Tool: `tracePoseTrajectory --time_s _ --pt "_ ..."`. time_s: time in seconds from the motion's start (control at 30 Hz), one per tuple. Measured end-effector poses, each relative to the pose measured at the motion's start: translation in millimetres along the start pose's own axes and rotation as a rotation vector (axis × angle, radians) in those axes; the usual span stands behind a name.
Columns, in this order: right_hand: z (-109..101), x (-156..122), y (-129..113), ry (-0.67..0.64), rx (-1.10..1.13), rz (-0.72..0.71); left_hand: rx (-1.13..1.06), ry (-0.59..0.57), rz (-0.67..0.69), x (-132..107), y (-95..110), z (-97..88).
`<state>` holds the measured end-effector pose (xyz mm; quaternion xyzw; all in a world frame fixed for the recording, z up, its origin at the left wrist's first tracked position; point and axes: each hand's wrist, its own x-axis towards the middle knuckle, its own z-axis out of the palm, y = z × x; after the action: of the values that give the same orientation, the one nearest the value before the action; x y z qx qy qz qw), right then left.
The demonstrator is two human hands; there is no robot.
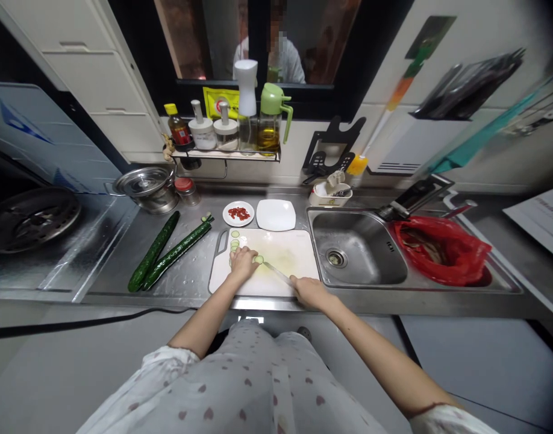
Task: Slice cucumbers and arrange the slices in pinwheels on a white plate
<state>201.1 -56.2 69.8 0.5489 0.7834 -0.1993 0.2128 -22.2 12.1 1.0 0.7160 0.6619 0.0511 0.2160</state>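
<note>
A white cutting board (pixel 294 253) lies on the steel counter beside the sink. My left hand (pixel 243 263) is curled over a short piece of cucumber (pixel 258 259) on the board, fingers closed on it. My right hand (pixel 306 290) grips the handle of a knife (pixel 276 273), whose blade points at the cucumber's cut end. A few thin cucumber slices (pixel 234 243) lie on the board behind my left hand.
Two whole cucumbers (pixel 165 252) lie on the counter to the left. A small plate of red chilli (pixel 238 213) and a bare white plate (pixel 276 214) stand behind the board. A sink (pixel 355 247) is right, with a red bag (pixel 441 249) beyond.
</note>
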Motion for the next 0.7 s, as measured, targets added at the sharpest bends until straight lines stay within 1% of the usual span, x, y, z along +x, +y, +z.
tracePoseTrajectory --time_s 0.1,0.23,0.37,0.53,0.63,0.7 --pt "3 1 7 0.066 0.084 0.037 0.013 0.0 0.022 -2 2 0.0" --pt "8 10 7 0.186 0.199 0.215 0.015 -0.002 0.005 -2 3 0.1" --pt "10 21 2 0.23 0.25 0.343 0.011 -0.005 -0.003 1 4 -1.2" --pt "7 31 -2 0.233 0.256 0.4 -0.01 0.022 -0.014 3 8 -3.0" --pt "8 35 -2 0.227 0.249 0.399 -0.054 0.024 -0.022 1 10 -2.7" --pt "10 37 -1 0.239 0.241 0.391 -0.121 0.021 -0.051 -3 9 -2.2"
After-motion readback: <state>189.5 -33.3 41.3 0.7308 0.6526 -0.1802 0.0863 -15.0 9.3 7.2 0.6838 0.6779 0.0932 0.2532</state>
